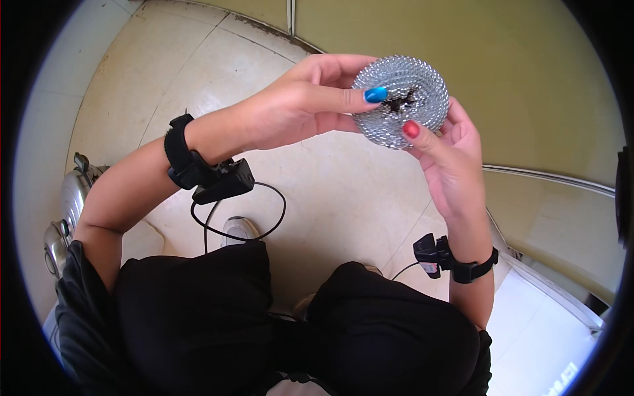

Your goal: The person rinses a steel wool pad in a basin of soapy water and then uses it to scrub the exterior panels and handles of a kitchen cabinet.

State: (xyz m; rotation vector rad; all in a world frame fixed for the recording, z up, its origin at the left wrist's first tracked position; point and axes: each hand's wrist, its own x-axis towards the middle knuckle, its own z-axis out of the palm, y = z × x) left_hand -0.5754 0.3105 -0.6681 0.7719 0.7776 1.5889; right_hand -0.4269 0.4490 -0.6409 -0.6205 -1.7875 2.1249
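Note:
A round, silvery scourer (423, 106) that looks like coiled beads or metal mesh, with a dark gap at its centre, is held up by both hands. My left hand (322, 96) grips it from the left, the blue-nailed thumb lying across its face near the gap. From the lower right, my right hand (448, 148) holds its edge, with the red-nailed thumb on the front. The other fingers are partly hidden behind the scourer. Each wrist wears a black strap with a small black device and a cable.
Pale floor tiles (332, 183) lie below. Yellowish cabinet panels (470, 64) with metal edging stand beyond and to the right. Metal pots or lids (73, 198) are at the far left. A shoe (239, 228) shows beside a looped black cable (285, 198).

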